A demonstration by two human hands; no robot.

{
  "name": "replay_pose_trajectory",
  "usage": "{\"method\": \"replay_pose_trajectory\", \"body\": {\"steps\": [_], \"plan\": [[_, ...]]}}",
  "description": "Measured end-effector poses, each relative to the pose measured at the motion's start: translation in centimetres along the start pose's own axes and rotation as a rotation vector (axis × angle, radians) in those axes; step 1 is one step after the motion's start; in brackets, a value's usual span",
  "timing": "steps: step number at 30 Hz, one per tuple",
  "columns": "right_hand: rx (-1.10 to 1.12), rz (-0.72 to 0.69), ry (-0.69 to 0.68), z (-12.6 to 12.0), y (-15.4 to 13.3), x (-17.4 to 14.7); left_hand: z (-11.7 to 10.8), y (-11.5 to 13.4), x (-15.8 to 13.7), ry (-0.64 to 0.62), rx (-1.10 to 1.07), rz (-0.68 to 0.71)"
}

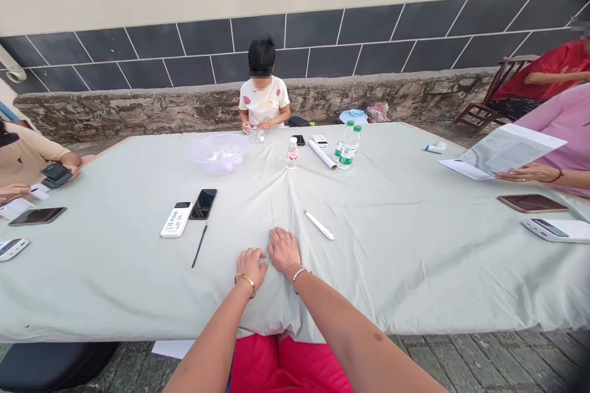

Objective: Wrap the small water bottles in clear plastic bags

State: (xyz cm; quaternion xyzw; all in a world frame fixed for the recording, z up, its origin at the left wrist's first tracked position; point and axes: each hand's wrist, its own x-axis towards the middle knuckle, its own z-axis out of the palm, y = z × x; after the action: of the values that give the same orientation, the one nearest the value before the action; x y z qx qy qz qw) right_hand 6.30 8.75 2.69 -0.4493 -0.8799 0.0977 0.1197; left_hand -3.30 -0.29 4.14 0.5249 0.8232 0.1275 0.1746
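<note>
Closest in, red clothing (288,368) at the lap, and two bare forearms stretch forward over the edge of the cloth-covered counter (138,295). Here are the hands, both palm down on the pale cloth: the left hand (251,266), gold bracelet (247,279) at the wrist, fingers loosely spread and slightly bent; the right hand (284,248), silver bangle (297,274) on, just beside it and a touch farther forward, fingers relaxed and open, grasping nothing.

Just beyond the right hand, off to its right, lies a slim white pen-shaped tool (319,225), slanted and apart from the fingers. Over on the left, a thin black strap (199,247) runs up to a black phone (203,204), with a white power bank (176,221) lying right alongside.

Farther out now: a translucent bowl (219,166), a small clear bottle (292,155) standing upright, a white roll (322,155) on its side, and two green-capped bottles (348,150) upright together. At the far edge, a person (264,98) sits handling clear plastic (256,134), dark wall tiles (258,32) behind.
</note>
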Motion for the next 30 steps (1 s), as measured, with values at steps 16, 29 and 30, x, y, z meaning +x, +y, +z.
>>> {"method": "replay_pose_trajectory", "body": {"steps": [16,29,30], "plan": [[0.004,-0.009,0.0,0.2,0.1,0.0,-0.1,0.3,-0.2,-0.011,0.025,-0.03],[0.004,-0.008,0.017,0.2,0.1,0.0,-0.6,0.7,1.2,-0.052,0.005,-0.064],[0.001,-0.007,0.013,0.2,0.0,0.0,-0.8,0.8,1.5,-0.057,0.001,-0.064]]}}
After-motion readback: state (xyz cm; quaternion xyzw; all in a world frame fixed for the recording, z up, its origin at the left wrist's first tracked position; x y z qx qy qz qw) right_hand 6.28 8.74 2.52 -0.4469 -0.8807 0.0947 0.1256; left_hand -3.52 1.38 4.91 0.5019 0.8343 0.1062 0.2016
